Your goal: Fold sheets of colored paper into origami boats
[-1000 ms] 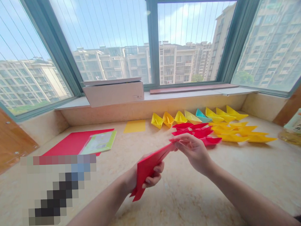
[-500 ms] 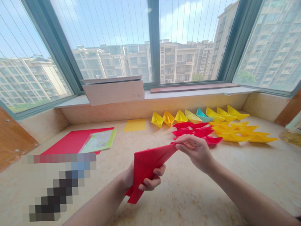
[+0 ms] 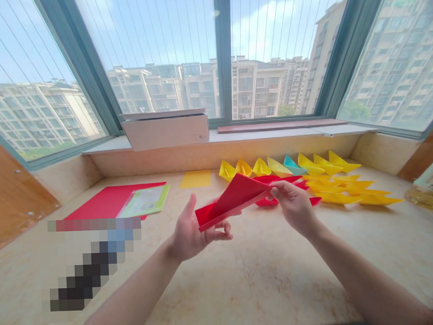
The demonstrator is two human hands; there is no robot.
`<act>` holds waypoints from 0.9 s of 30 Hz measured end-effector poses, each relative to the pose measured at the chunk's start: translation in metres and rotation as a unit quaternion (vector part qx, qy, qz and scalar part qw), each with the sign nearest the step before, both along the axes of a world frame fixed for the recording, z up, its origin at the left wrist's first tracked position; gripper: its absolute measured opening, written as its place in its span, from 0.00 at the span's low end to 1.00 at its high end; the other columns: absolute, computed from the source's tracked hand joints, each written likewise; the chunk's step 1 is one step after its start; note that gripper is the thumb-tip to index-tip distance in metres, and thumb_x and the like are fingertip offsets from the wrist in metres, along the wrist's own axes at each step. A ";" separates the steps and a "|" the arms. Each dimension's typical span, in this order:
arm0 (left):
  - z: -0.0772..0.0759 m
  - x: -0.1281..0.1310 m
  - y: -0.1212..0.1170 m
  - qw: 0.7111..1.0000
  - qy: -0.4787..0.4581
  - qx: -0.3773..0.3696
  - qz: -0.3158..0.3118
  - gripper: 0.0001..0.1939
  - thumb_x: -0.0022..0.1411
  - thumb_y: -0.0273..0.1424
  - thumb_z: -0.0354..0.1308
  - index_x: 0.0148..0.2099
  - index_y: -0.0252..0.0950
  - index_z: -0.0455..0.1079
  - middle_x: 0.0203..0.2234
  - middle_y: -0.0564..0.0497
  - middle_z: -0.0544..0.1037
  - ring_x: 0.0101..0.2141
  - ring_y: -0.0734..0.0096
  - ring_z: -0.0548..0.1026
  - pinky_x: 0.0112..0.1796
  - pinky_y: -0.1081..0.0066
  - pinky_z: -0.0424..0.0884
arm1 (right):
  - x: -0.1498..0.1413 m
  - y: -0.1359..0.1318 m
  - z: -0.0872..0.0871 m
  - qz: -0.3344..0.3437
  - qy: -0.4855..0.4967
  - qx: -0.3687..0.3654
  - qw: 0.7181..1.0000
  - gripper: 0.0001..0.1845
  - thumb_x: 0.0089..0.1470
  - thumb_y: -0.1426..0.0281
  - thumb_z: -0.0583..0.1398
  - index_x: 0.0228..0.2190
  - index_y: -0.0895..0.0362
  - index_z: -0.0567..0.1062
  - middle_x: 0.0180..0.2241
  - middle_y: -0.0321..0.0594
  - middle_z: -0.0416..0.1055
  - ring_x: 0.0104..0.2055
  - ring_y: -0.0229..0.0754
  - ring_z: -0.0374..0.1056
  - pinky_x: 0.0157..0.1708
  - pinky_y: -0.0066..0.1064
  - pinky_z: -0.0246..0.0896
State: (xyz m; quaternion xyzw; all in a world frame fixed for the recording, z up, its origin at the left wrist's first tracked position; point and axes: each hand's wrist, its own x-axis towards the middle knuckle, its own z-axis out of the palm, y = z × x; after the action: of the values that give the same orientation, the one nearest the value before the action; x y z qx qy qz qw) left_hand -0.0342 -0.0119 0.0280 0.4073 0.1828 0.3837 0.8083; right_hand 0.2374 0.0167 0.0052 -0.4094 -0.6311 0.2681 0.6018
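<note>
A folded piece of red paper [image 3: 241,195] is held up over the countertop, its pointed flap upward and its narrow end to the right. My right hand [image 3: 295,205] pinches that narrow end between thumb and fingers. Under the paper's left end is my left hand [image 3: 190,234], palm up, with the thumb raised clear of the paper and the fingers loosely curled; the paper partly hides them. Just behind, red paper boats [image 3: 264,202] stand in rows, partly covered by the held paper and my right hand.
Yellow paper boats [image 3: 345,196] and a teal one [image 3: 293,164] stand at the back right. A yellow sheet [image 3: 196,179], red sheets [image 3: 97,200] and a clear-and-green packet [image 3: 147,200] lie left. A white box [image 3: 167,131] sits on the sill; a bottle [image 3: 428,183] stands far right.
The red paper has turned over and risen, now slanting less steeply. My left thumb and fingers have loosened from around it. My right hand has moved slightly right, still pinching the end.
</note>
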 end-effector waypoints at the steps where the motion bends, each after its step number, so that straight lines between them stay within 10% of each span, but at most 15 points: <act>1: 0.001 -0.002 0.000 1.000 -0.008 0.012 0.021 0.39 0.64 0.59 0.40 0.55 0.31 0.69 0.48 0.34 0.77 0.36 0.61 0.77 0.42 0.59 0.73 | 0.004 0.003 -0.002 -0.019 0.023 -0.001 1.000 0.14 0.58 0.57 0.62 0.34 0.55 0.77 0.28 0.39 0.76 0.31 0.43 0.71 0.32 0.34 0.68; 7: -0.004 -0.003 0.001 0.987 0.008 0.131 0.092 0.15 0.67 0.40 0.57 0.52 0.40 0.69 0.56 0.40 0.74 0.44 0.61 0.79 0.48 0.59 0.71 | 0.010 0.017 -0.014 -0.007 0.083 -0.015 0.996 0.15 0.57 0.55 0.63 0.33 0.55 0.75 0.25 0.37 0.74 0.29 0.41 0.70 0.32 0.31 0.66; 14: -0.008 0.004 0.002 0.966 0.039 0.142 0.213 0.17 0.68 0.42 0.54 0.45 0.32 0.71 0.36 0.42 0.81 0.32 0.63 0.80 0.35 0.65 0.76 | 0.001 0.015 -0.024 0.049 0.063 -0.017 0.997 0.13 0.59 0.57 0.62 0.34 0.54 0.73 0.24 0.35 0.73 0.27 0.40 0.70 0.30 0.32 0.67; 27: -0.006 -0.002 0.004 0.980 0.043 0.042 0.190 0.08 0.61 0.28 0.58 0.42 0.32 0.74 0.32 0.45 0.82 0.31 0.67 0.80 0.36 0.68 0.77 | 0.011 0.011 -0.016 0.000 -0.028 0.148 0.989 0.07 0.62 0.63 0.59 0.38 0.51 0.76 0.42 0.44 0.77 0.48 0.49 0.72 0.47 0.45 0.69</act>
State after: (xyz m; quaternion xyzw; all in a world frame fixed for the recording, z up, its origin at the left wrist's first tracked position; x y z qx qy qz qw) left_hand -0.0362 -0.0082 0.0215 0.4147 0.2749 0.5200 0.6943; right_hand 0.2484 0.0277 -0.0106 -0.3232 -0.6804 0.1603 0.6379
